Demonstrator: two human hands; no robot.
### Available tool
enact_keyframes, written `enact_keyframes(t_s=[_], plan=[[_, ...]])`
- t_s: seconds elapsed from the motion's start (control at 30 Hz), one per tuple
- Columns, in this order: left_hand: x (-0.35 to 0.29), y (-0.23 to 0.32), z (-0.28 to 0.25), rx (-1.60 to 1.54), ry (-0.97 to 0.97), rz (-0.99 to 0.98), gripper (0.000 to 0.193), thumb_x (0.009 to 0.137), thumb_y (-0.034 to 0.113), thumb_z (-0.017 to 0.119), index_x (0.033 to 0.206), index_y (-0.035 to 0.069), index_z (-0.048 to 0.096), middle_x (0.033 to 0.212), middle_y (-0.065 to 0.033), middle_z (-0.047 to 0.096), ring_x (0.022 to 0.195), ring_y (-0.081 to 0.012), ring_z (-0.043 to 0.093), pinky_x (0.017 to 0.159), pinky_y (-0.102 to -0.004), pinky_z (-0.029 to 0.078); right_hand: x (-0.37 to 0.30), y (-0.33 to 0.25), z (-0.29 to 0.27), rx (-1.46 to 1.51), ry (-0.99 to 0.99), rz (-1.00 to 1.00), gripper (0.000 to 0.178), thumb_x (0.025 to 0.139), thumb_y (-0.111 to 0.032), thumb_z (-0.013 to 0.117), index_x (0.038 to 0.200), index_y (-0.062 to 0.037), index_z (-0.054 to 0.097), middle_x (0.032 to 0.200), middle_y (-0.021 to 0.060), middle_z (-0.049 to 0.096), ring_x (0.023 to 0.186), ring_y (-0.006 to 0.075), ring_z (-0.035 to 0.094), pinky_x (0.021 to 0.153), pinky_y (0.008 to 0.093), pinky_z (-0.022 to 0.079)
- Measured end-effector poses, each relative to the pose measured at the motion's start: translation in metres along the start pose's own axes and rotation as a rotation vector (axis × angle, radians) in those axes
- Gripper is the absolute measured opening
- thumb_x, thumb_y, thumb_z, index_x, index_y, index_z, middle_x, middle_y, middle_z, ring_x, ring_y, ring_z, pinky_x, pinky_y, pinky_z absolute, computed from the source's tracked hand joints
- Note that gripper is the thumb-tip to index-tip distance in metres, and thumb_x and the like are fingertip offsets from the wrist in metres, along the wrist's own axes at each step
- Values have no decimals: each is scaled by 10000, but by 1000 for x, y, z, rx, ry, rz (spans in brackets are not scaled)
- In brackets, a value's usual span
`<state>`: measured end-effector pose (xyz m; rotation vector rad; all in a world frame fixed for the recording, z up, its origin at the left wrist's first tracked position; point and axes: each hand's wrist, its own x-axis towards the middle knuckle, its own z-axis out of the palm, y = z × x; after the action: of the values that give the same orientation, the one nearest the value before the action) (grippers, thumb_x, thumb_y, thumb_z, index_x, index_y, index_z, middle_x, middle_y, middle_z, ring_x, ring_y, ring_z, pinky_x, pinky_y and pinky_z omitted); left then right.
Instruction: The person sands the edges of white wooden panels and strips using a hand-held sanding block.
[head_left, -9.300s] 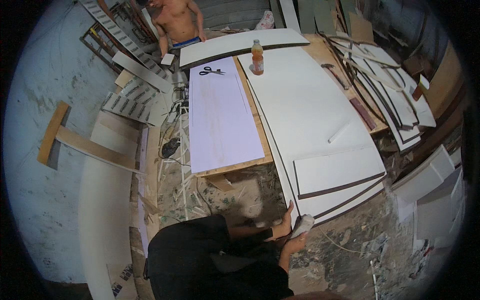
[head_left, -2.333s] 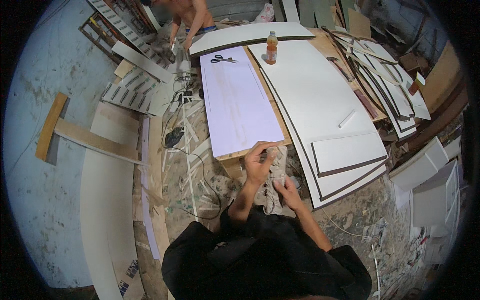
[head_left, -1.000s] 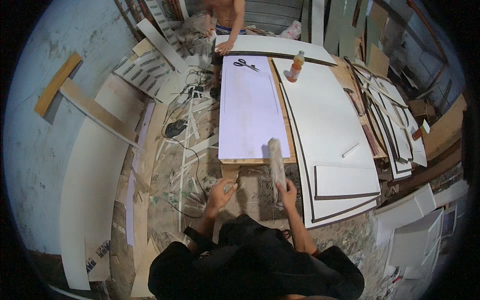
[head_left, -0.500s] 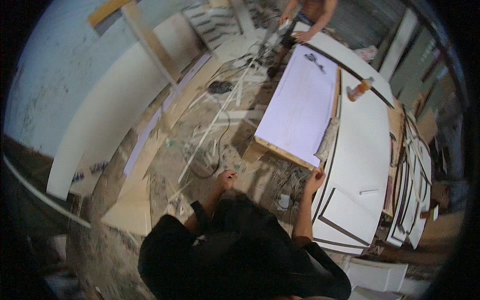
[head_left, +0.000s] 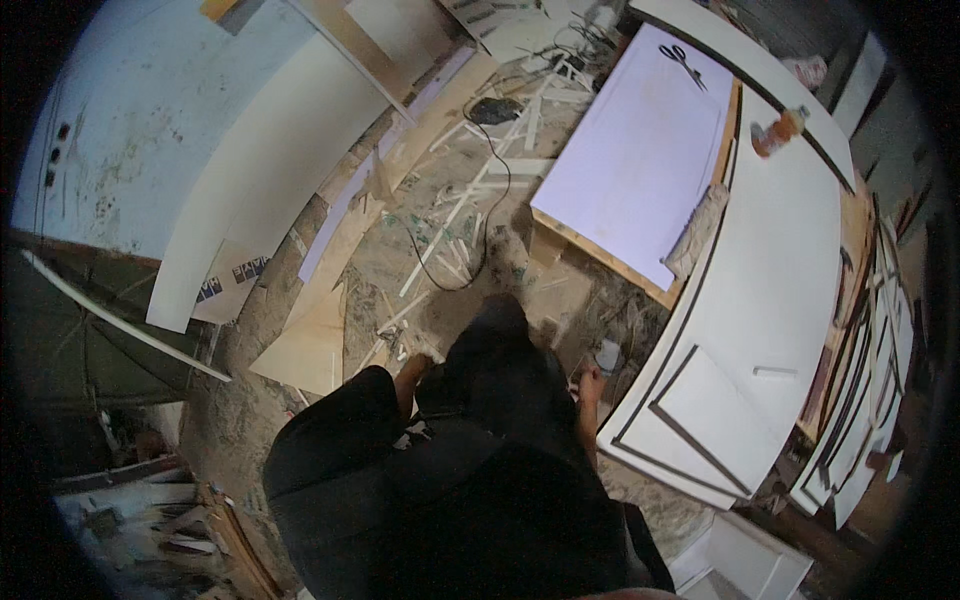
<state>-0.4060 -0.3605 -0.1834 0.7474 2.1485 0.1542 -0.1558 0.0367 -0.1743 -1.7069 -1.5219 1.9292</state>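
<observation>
My right hand (head_left: 590,383) is low beside my dark-clothed leg, left of the white panel's near corner. Its fingers are curled; whether anything small lies in them I cannot make out. My left hand (head_left: 413,372) hangs at the other side of my leg, over the littered floor, its fingers mostly hidden behind the black cloth. Ahead stands a table with a pale lilac top sheet (head_left: 630,150); black-handled scissors (head_left: 683,66) lie at its far end. Neither hand touches the table.
Long white panels (head_left: 760,270) with dark edging lie at the right, bearing an orange bottle (head_left: 778,132). A rolled cloth (head_left: 697,232) sits along the lilac sheet's edge. White offcut strips (head_left: 460,215) and a black cable (head_left: 487,243) litter the floor. Large boards (head_left: 270,140) lean at the left wall.
My view has shifted, and the table and panels sit farther right and higher. Both hands have come down closer to my body. The other person at the far end is out of view.
</observation>
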Motion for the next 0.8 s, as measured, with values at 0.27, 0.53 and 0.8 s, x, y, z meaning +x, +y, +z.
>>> enact_keyframes(t_s=[0.27,0.53,0.8], plan=[[84,139,-193,-187,538,-225,279,892,283,494,895,23,595,894,-216,623,828,-378,607,716,-475,484,25,-97,24,223,-37,4,208,913,-237,554,1020,-59,557,725,68,579,565,175,587,455,305,505],[124,-20,-156,-348,590,-288,524,900,489,461,821,10,659,692,-161,614,614,-334,578,627,-446,464,64,-52,58,-192,94,143,162,902,-195,534,861,-41,567,680,58,561,545,197,551,476,361,445],[50,-208,-96,-472,92,-713,460,846,457,593,942,8,599,643,-148,601,533,-251,573,509,-388,467,35,-115,180,-1060,124,-86,173,863,-222,574,863,-52,608,754,117,632,685,248,622,612,390,495]])
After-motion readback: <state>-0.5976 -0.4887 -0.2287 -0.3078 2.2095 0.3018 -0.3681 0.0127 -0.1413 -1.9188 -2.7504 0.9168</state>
